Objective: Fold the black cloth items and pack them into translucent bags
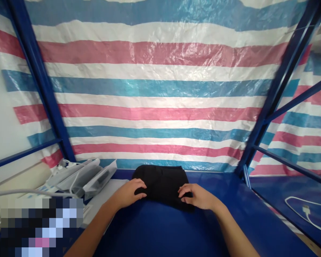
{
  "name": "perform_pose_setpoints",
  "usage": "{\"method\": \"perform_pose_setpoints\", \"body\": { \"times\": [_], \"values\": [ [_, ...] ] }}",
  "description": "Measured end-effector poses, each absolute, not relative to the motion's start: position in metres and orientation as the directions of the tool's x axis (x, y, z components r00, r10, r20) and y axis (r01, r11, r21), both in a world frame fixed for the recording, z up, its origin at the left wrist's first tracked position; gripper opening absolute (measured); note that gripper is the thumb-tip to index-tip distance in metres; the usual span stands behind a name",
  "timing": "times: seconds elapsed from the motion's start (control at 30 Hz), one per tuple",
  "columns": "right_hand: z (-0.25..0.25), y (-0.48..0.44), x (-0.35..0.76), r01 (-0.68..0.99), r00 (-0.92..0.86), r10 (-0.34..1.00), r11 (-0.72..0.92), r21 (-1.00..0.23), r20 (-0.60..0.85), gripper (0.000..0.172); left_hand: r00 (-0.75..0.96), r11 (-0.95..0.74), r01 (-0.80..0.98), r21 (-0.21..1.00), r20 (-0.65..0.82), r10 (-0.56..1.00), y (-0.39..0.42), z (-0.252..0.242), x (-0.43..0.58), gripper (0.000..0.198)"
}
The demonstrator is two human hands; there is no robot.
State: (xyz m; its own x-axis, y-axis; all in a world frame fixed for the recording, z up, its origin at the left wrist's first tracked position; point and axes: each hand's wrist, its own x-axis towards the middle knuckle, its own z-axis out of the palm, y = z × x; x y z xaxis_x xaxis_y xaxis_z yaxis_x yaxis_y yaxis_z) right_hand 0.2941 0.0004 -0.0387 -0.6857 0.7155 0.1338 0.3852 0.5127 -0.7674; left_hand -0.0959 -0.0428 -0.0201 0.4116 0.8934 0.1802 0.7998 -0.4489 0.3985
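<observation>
A folded piece of black cloth [160,184], perhaps a garment, lies flat on the blue surface [166,232] in front of me. My left hand [131,192] is at its left edge, the fingers bent over the fabric and the thumb lower down. At the lower right corner, my right hand [198,196] has its fingers curled onto the cloth, with the thumb near the front edge. Both hands grip the cloth loosely by its sides. Some of the fingertips are hard to make out against the black.
White and grey pouches or sleeves [93,178] with cables stand at the left. A pixelated patch covers the lower left. Blue metal posts [278,85] rise on both sides before a striped plastic sheet [160,85]. A white USB cable [306,210] lies at the right.
</observation>
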Motion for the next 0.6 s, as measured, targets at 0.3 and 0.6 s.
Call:
{"method": "perform_pose_setpoints", "body": {
  "times": [0.3, 0.6],
  "values": [
    [-0.02, -0.002, 0.297, 0.295, -0.592, 0.776, 0.46, -0.838, 0.218, 0.031, 0.409, -0.441, 0.827, 0.35, 0.163, 0.898, -0.064, -0.014, -0.088, 0.043],
    [-0.022, -0.005, 0.317, 0.223, -0.827, 0.545, 0.095, -0.97, -0.137, 0.047, 0.496, -0.443, 0.777, 0.447, -0.001, 0.868, -0.128, 0.013, -0.065, 0.045]
  ]
}}
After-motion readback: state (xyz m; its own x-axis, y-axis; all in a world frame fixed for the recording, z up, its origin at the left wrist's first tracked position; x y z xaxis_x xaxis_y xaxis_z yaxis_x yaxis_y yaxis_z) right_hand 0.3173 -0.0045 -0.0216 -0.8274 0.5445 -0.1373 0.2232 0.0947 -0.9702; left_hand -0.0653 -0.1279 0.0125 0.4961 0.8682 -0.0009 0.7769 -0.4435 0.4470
